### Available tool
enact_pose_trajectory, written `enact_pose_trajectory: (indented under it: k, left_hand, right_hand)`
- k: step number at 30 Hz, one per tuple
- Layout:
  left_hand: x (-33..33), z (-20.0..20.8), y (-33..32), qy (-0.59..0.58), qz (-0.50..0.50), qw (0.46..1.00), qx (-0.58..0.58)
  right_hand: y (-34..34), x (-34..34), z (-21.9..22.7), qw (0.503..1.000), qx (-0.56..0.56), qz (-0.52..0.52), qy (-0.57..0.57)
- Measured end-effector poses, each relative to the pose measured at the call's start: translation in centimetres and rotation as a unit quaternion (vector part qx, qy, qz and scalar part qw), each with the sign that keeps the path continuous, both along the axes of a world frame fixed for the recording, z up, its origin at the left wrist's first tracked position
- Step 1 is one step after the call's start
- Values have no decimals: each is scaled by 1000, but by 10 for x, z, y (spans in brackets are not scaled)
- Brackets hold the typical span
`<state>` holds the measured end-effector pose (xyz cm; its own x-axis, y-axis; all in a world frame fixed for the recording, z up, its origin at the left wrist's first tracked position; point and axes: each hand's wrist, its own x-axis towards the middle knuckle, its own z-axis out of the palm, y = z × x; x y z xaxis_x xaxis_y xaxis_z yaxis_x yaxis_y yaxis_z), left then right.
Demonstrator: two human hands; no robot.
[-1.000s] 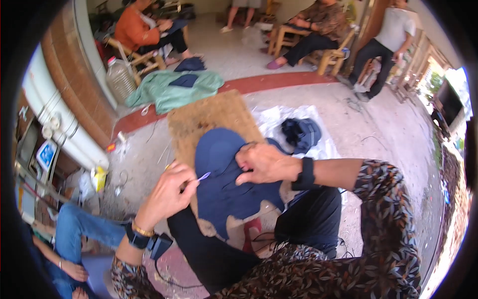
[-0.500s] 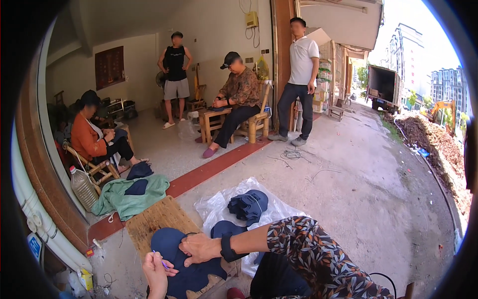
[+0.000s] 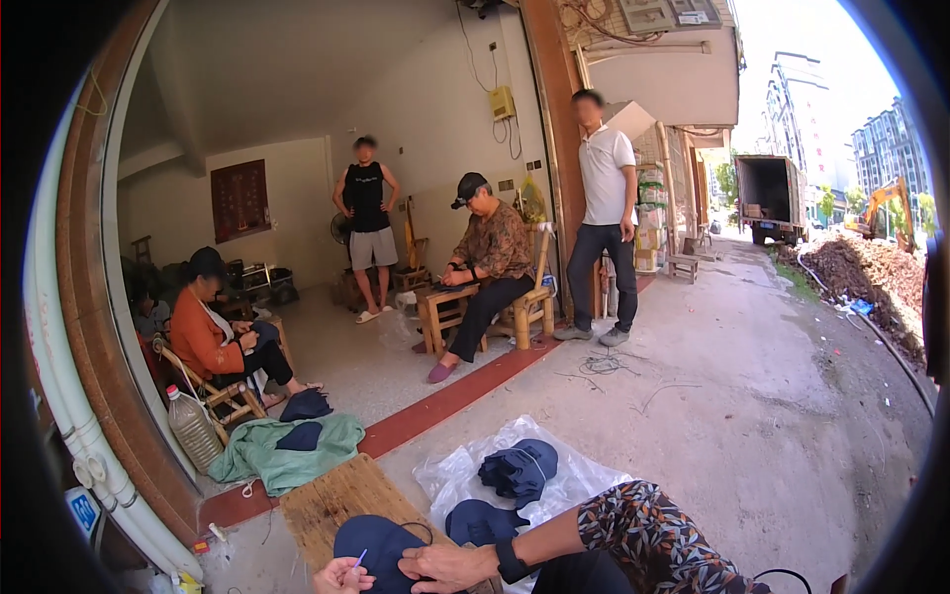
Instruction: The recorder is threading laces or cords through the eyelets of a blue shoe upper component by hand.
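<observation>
Cloth (image 3: 372, 538), dark blue, lies over the near end of the board (image 3: 336, 492). Above that end, the left hand (image 3: 339, 577) pinches a thin purple stick (image 3: 360, 559) between thumb and finger; the right hand (image 3: 450, 566) rests on the cloth, fingers bent, though I cannot tell whether it grips any. Right of the board, plastic (image 3: 442, 481) bears a blue bundle (image 3: 519, 469); left of its far end lies a green sheet (image 3: 259, 463).

The left hand (image 3: 341, 576) holds a thin purple stick (image 3: 361, 558), and the right hand (image 3: 453, 566) touches blue cloth (image 3: 372, 537) on a wooden board (image 3: 330, 497).
</observation>
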<state>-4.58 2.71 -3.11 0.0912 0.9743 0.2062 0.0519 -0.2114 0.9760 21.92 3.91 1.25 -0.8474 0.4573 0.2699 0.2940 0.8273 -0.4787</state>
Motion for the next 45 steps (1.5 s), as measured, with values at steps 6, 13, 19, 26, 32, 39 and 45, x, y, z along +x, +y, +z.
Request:
enact_pose_trajectory:
  k: [6,13,19,26,32,39,45]
  left_hand:
    - [4,22,1,-39,-32,999,0]
    - [-2,13,9,-6,-42,999,22]
    - [-33,27,1,225,32,966,127]
    - [-60,41,-39,268,89,951,129]
    - [-103,36,-43,339,217,904,144]
    - [-126,35,-56,334,274,897,91]
    - [-66,65,-39,159,152,974,54]
  right_hand:
    - [-6,8,6,999,-20,-22,20]
    - [-9,19,7,995,-67,-20,71]
    - [-7,16,8,991,-118,-55,43]
    - [-11,14,8,989,-120,-54,63]
    - [-7,18,10,991,-58,-103,61]
    - [-11,8,18,985,-59,-161,31]
    - [7,11,7,955,-232,-169,79]
